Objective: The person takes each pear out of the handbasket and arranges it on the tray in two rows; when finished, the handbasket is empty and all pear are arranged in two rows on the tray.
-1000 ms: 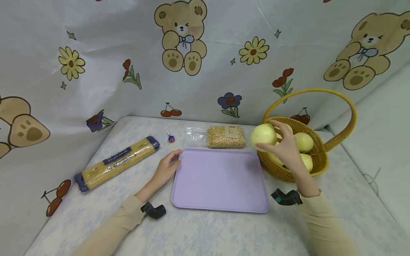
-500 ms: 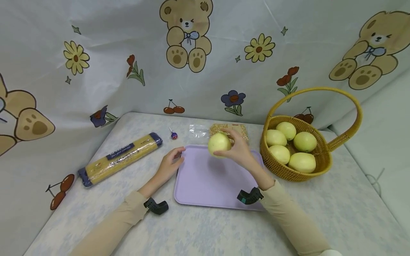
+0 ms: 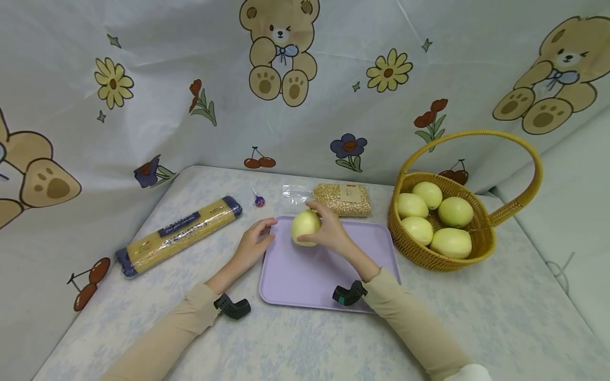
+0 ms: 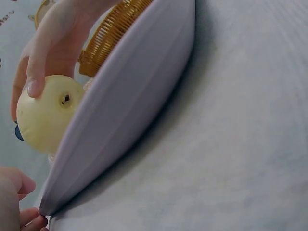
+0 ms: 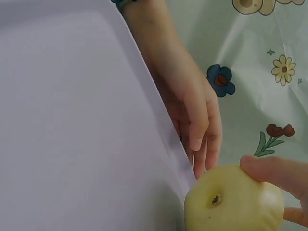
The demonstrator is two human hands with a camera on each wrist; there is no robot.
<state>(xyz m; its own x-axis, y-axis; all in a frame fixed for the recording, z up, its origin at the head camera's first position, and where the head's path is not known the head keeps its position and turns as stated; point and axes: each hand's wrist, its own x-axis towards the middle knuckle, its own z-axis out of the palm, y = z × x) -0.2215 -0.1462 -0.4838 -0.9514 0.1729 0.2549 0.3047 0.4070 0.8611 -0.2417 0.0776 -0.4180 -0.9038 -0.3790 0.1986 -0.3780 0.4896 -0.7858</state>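
Over the far left part of the lilac tray [image 3: 324, 286], my right hand [image 3: 333, 233] grips a pale yellow, apple- or pear-like fruit [image 3: 304, 227] between thumb and fingers. Whether the fruit's underside touches the tray cannot be told. A small dark hollow marks the fruit [image 5: 231, 202] in the right wrist view. My left hand [image 3: 250, 243] touches the tray's left rim near its far corner. Its fingers [image 5: 211, 139] lie relaxed along the outside of that rim, holding nothing. On the right stands a wicker basket [image 3: 445, 267] with several similar fruits [image 3: 450, 243].
A packet of spaghetti [image 3: 178, 236] lies slantwise on the left. A wrapped lollipop [image 3: 259, 201] and a clear bag of corn kernels [image 3: 345, 201] lie behind the tray. The basket's tall handle [image 3: 531, 185] arches up at the right. A bear-print cloth [image 3: 209, 143] hangs behind.
My right hand has carried the fruit left from the basket to above the tray's far left part and lowered it. My left hand has stayed at the tray's rim.
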